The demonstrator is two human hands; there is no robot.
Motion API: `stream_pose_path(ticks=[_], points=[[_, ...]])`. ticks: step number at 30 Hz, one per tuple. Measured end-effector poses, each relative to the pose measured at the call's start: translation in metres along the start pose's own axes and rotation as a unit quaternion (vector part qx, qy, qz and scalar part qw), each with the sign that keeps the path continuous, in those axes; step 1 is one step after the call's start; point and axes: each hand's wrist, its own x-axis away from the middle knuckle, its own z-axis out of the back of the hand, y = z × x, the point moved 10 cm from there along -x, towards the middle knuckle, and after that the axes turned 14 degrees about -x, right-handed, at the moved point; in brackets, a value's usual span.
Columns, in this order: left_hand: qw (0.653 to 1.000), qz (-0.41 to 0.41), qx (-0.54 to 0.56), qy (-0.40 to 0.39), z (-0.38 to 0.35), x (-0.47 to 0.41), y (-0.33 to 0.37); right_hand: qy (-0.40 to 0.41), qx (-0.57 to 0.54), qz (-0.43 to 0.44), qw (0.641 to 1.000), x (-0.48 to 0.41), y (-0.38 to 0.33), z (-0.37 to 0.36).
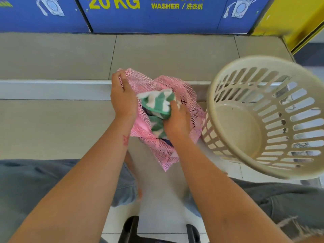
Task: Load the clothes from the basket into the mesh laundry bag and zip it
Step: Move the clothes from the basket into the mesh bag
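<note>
A pink mesh laundry bag (185, 95) hangs in front of me, between my knees. My left hand (122, 97) grips the bag's upper left rim and holds its mouth apart. My right hand (177, 121) is closed on a green and white patterned cloth (157, 102) and sits in the bag's opening. More green cloth and something dark show through the mesh lower down. A cream slatted plastic basket (228, 85) is tipped on its side to the right, its inside bare. No zip is visible.
Blue washer fronts (157, 16) with yellow "20 KG WASHER" lettering stand behind a grey tiled step (57, 55). A yellow panel (294, 23) fills the upper right. My grey-jeaned legs (35, 186) flank the bag, and a black stool frame (129, 228) shows below.
</note>
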Motion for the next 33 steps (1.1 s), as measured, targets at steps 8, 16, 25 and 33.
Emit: stream_pose_path(ticks=[8, 16, 25, 33], points=[[0.998, -0.049, -0.007, -0.026, -0.012, 0.006, 0.008, -0.13, 0.016, 0.153, 0.979, -0.008, -0.051, -0.02], [0.996, -0.079, -0.015, -0.045, -0.014, 0.009, 0.016, -0.23, 0.173, 0.251, 0.924, 0.005, -0.049, -0.061], [0.991, -0.119, -0.023, -0.054, -0.014, 0.013, 0.02, -0.208, 0.238, 0.127, 0.94, -0.028, -0.003, -0.083], [0.991, -0.113, -0.028, -0.062, -0.009, 0.008, 0.005, -0.168, 0.098, 0.086, 0.977, -0.03, -0.005, -0.088]])
